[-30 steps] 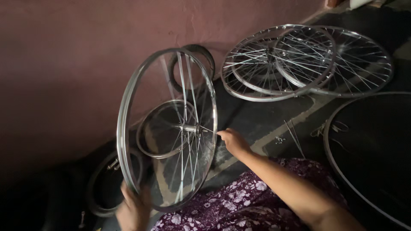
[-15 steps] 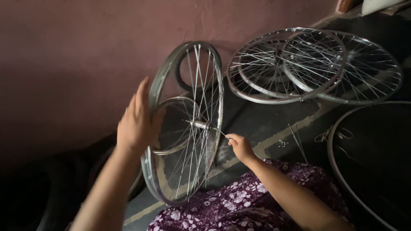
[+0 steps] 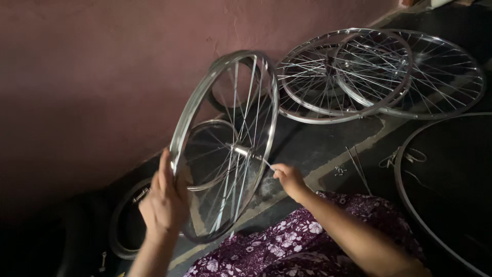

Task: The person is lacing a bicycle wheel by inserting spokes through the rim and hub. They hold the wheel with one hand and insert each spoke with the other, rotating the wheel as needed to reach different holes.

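Left hand (image 3: 163,200) lower, wheel (image 3: 225,146) rim-edge hidden

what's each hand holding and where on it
Left hand grips the upright wheel by its rim. Right hand pinches a spoke near the hub.

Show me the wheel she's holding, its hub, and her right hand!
spoked wheel (image 3: 266,92), head view, on its shiny rim.
hub (image 3: 241,150), head view, on the metal middle.
right hand (image 3: 288,178), head view, on its back.
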